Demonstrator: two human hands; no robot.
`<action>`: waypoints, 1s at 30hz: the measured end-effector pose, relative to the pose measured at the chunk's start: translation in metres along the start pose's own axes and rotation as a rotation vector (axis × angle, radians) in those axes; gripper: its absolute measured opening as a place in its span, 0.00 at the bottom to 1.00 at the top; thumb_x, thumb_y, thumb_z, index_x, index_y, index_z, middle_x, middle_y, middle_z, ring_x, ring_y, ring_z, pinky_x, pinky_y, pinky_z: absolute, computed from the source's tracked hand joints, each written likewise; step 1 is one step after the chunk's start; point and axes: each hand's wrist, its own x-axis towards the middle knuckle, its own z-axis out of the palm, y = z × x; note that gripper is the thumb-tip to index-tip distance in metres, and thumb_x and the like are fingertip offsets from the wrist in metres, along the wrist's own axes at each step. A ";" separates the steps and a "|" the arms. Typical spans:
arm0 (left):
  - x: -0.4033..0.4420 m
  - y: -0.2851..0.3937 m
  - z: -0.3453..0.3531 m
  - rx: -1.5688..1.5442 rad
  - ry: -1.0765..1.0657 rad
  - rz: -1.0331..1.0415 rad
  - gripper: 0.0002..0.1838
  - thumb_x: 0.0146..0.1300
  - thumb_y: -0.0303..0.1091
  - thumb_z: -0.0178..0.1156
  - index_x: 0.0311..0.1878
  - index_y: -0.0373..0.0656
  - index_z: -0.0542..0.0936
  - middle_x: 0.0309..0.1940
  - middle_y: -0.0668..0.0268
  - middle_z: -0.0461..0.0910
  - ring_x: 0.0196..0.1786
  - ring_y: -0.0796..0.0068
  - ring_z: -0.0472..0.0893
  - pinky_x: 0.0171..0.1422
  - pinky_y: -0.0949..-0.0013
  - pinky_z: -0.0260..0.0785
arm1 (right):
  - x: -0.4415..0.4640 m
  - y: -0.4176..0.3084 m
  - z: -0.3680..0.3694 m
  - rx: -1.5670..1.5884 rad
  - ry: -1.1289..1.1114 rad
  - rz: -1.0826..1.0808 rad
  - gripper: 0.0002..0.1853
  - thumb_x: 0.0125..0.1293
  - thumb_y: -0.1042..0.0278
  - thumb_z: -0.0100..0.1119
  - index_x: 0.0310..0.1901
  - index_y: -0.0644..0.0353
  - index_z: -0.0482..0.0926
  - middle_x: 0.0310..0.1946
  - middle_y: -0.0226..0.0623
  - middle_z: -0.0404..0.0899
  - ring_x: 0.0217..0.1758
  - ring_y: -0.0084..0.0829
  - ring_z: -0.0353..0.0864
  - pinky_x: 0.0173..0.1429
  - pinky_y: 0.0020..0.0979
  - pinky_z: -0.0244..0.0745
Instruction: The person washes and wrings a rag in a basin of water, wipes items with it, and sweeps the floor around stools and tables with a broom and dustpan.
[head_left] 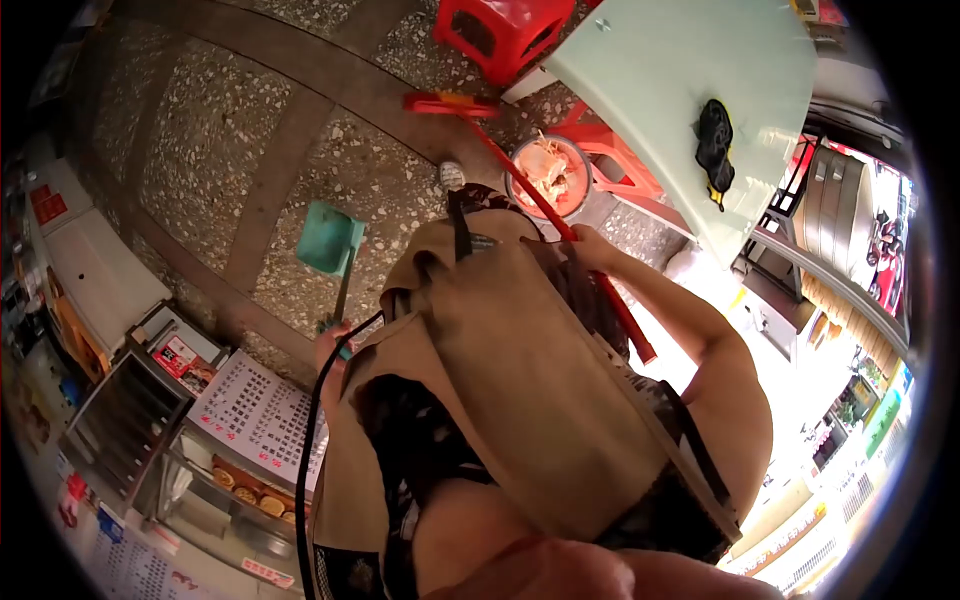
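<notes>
The right hand (593, 248) is clasping the long red-handled broom (540, 199), slanting it forward, likely for reach without stooping; the left hand (330, 350) is gripping the boxy teal plastic dustpan (325, 238) by its long handle (344, 290), over the speckled stone floor (215, 120)

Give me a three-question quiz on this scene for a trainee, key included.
1. True or false: the left hand holds the teal plastic dustpan by its handle.
2. What lies on the pale green, glossy tabletop?
A) a white ceramic bowl
B) a crumpled black object with a yellow tip
C) a clear blue bottle
3. Fill in the colour: the right hand grips a long, straight ____ pole.

Key: 1. True; 2. B; 3. red
</notes>
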 end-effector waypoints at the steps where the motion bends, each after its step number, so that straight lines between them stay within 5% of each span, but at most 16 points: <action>1: 0.014 0.017 -0.003 -0.037 -0.117 0.041 0.04 0.54 0.27 0.53 0.26 0.41 0.75 0.15 0.71 0.68 0.14 0.78 0.64 0.17 0.74 0.54 | 0.009 -0.010 -0.008 0.175 -0.071 0.027 0.15 0.55 0.64 0.59 0.39 0.68 0.73 0.29 0.38 0.77 0.30 0.27 0.75 0.35 0.28 0.71; 3: 0.020 0.064 0.009 -0.098 -0.259 0.033 0.03 0.53 0.25 0.53 0.27 0.41 0.75 0.15 0.70 0.68 0.15 0.79 0.65 0.17 0.75 0.55 | 0.035 -0.013 -0.011 0.559 -0.253 0.016 0.13 0.57 0.69 0.58 0.43 0.67 0.76 0.33 0.37 0.78 0.33 0.28 0.77 0.37 0.29 0.73; 5: 0.047 0.107 0.009 -0.162 -0.361 -0.071 0.03 0.51 0.23 0.53 0.28 0.40 0.75 0.17 0.69 0.70 0.17 0.79 0.66 0.20 0.76 0.57 | 0.082 -0.002 -0.006 0.586 -0.367 0.053 0.15 0.56 0.66 0.59 0.42 0.67 0.78 0.34 0.38 0.80 0.33 0.31 0.79 0.37 0.31 0.74; 6: 0.045 0.128 0.023 -0.143 -0.366 -0.072 0.03 0.51 0.23 0.53 0.28 0.40 0.75 0.17 0.69 0.70 0.17 0.79 0.66 0.20 0.76 0.57 | 0.110 0.001 0.001 0.540 -0.356 0.087 0.15 0.56 0.64 0.58 0.41 0.67 0.78 0.33 0.39 0.80 0.33 0.31 0.79 0.38 0.31 0.74; 8: 0.036 0.174 0.066 -0.032 -0.029 0.240 0.06 0.50 0.21 0.53 0.31 0.40 0.76 0.20 0.68 0.73 0.18 0.80 0.67 0.20 0.76 0.58 | 0.155 -0.013 0.005 0.403 -0.273 0.193 0.18 0.56 0.58 0.56 0.39 0.67 0.80 0.32 0.41 0.81 0.35 0.33 0.80 0.39 0.32 0.74; 9: 0.063 0.200 0.052 -0.168 -0.193 0.050 0.08 0.49 0.19 0.52 0.33 0.39 0.76 0.24 0.66 0.76 0.19 0.78 0.68 0.21 0.76 0.59 | 0.162 -0.025 -0.002 -0.245 -0.071 0.256 0.20 0.55 0.54 0.55 0.37 0.66 0.81 0.31 0.42 0.82 0.35 0.33 0.81 0.39 0.32 0.74; 12: 0.051 0.290 0.092 0.001 -0.099 0.310 0.20 0.46 0.15 0.51 0.45 0.39 0.70 0.30 0.63 0.76 0.23 0.77 0.71 0.23 0.76 0.61 | 0.217 0.019 0.023 -0.131 -0.022 0.033 0.24 0.52 0.49 0.56 0.35 0.67 0.81 0.30 0.46 0.82 0.36 0.35 0.81 0.39 0.33 0.74; 16: 0.074 0.420 0.141 0.098 -0.062 0.363 0.26 0.43 0.12 0.50 0.49 0.42 0.65 0.30 0.62 0.75 0.28 0.75 0.74 0.27 0.76 0.63 | 0.181 -0.098 -0.039 -0.315 -0.196 -0.038 0.11 0.59 0.66 0.51 0.36 0.59 0.81 0.31 0.32 0.82 0.37 0.25 0.79 0.40 0.29 0.71; 18: 0.090 0.494 0.172 0.258 -0.103 0.456 0.24 0.43 0.12 0.48 0.45 0.44 0.65 0.30 0.62 0.73 0.31 0.73 0.75 0.29 0.76 0.63 | 0.166 -0.186 -0.059 0.082 -0.125 -0.020 0.12 0.59 0.66 0.50 0.39 0.61 0.80 0.34 0.31 0.82 0.39 0.28 0.79 0.43 0.31 0.72; 19: 0.111 0.530 0.179 0.318 -0.190 0.510 0.23 0.43 0.12 0.48 0.45 0.45 0.65 0.31 0.63 0.71 0.31 0.72 0.75 0.31 0.75 0.64 | 0.226 -0.159 -0.034 0.099 -0.005 -0.228 0.21 0.54 0.51 0.56 0.34 0.64 0.82 0.31 0.40 0.82 0.35 0.33 0.81 0.41 0.34 0.75; 20: 0.104 0.567 0.205 0.341 -0.120 0.499 0.22 0.45 0.13 0.48 0.45 0.44 0.65 0.31 0.62 0.72 0.31 0.73 0.74 0.31 0.75 0.63 | 0.255 -0.169 -0.035 0.110 0.016 -0.225 0.21 0.54 0.51 0.56 0.34 0.64 0.82 0.31 0.40 0.82 0.35 0.33 0.81 0.41 0.34 0.75; 21: 0.106 0.604 0.229 0.368 -0.133 0.522 0.22 0.46 0.15 0.50 0.46 0.44 0.65 0.31 0.63 0.73 0.31 0.74 0.74 0.30 0.76 0.62 | 0.283 -0.187 -0.040 0.443 0.026 -0.220 0.19 0.54 0.54 0.56 0.37 0.64 0.80 0.30 0.39 0.82 0.33 0.33 0.80 0.40 0.33 0.75; 25: 0.106 0.727 0.305 0.618 -0.244 0.589 0.21 0.48 0.18 0.53 0.47 0.44 0.65 0.30 0.64 0.75 0.31 0.76 0.75 0.28 0.79 0.60 | 0.255 -0.370 -0.105 0.741 -0.010 0.054 0.15 0.55 0.61 0.56 0.38 0.65 0.76 0.25 0.36 0.78 0.24 0.30 0.77 0.30 0.31 0.72; 30: 0.121 0.826 0.423 0.757 -0.349 0.641 0.21 0.50 0.20 0.53 0.48 0.47 0.66 0.31 0.65 0.76 0.31 0.78 0.75 0.28 0.77 0.61 | 0.245 -0.475 -0.195 1.154 0.126 0.008 0.06 0.58 0.66 0.56 0.31 0.59 0.73 0.15 0.29 0.68 0.14 0.19 0.66 0.16 0.24 0.59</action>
